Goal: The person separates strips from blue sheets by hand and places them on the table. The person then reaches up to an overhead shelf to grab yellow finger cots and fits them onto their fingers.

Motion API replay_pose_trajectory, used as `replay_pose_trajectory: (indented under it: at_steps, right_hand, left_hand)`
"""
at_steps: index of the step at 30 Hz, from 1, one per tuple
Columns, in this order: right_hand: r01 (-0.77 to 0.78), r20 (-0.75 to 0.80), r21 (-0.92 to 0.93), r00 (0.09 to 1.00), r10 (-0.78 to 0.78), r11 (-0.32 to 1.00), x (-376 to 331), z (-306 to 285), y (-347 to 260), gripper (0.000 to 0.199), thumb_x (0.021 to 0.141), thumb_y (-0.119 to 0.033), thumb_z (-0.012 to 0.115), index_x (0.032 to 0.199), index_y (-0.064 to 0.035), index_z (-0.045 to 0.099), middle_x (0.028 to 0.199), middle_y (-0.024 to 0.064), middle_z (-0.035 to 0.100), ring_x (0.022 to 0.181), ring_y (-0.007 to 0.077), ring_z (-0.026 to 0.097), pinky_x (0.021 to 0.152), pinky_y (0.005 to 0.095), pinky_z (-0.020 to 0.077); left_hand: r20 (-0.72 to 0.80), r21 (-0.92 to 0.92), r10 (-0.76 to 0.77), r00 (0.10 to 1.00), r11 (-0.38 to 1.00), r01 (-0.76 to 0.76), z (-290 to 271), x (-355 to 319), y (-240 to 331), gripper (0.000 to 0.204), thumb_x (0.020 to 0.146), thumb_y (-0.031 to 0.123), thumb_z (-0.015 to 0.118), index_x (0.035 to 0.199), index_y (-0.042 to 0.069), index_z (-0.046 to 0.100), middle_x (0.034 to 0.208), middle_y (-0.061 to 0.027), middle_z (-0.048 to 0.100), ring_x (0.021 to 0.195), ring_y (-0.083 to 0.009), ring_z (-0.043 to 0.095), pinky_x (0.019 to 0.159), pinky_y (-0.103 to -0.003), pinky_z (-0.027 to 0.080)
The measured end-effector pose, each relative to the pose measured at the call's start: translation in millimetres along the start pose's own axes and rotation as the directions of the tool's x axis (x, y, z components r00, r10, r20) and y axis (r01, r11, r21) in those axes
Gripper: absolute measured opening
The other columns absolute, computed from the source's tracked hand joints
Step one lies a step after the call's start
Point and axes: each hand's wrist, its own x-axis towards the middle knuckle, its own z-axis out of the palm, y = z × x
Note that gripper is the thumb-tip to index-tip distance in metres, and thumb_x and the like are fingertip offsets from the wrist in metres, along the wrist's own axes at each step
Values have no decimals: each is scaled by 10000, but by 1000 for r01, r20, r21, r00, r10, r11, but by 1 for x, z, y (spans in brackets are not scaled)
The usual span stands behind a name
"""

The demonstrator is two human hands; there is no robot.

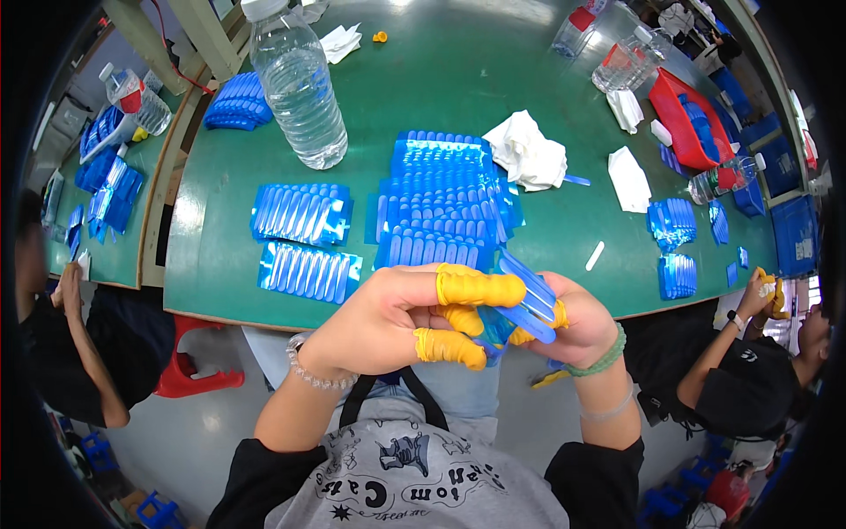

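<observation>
Blue plastic strips are gripped between both hands just above the near edge of the green table. The left hand is closed on them, yellow rubber caps being worn on its fingers, and the right hand is closed around them from the other side. Behind the hands, rows of blue strips are stacked on the table. Farther back, crumpled white tissue and a clear water bottle are seen.
</observation>
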Motion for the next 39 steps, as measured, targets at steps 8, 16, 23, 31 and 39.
replay_pose_trajectory:
  at_steps: [8,16,23,31,39]
  right_hand:
    - [246,-149,-278,944,-294,929,4,6,15,231,801,23,654,1023,-9,602,999,44,586,913,146,585,838,287,473]
    - [592,170,-780,512,-842,202,4,19,27,143,756,32,698,866,-18,622,1019,79,519,956,198,500,859,329,426]
    - [485,-230,-413,764,-603,771,-9,33,-2,135,783,33,638,909,-10,614,1084,126,580,1000,211,563,926,345,419]
    - [399,-178,-600,778,-602,694,-5,40,-15,121,776,-17,669,854,13,581,863,80,624,793,145,586,810,291,469]
    - [383,-197,-640,757,-623,667,2,43,-15,109,785,-3,657,854,22,577,839,80,615,785,134,588,748,261,485]
  left_hand:
    - [-250,85,221,943,975,-206,6,1,-14,443,796,-64,646,1225,-1,556,1202,-85,547,1013,-137,547,874,-269,474]
    - [-383,62,348,856,934,-352,13,5,-22,480,823,-96,587,1286,-37,475,1244,-97,521,1110,-140,500,901,-280,453]
    - [-320,298,330,888,925,-236,15,1,-21,541,793,-53,639,1306,32,489,1249,-67,518,918,-98,509,809,-245,479]
    - [-302,366,225,927,925,-105,23,1,-9,644,744,-58,705,1330,9,448,1282,-80,500,960,-109,522,828,-253,477]
    - [-249,507,394,885,831,-228,19,4,-13,582,763,-51,695,1301,-1,480,1272,-104,510,1101,-161,519,864,-287,487]
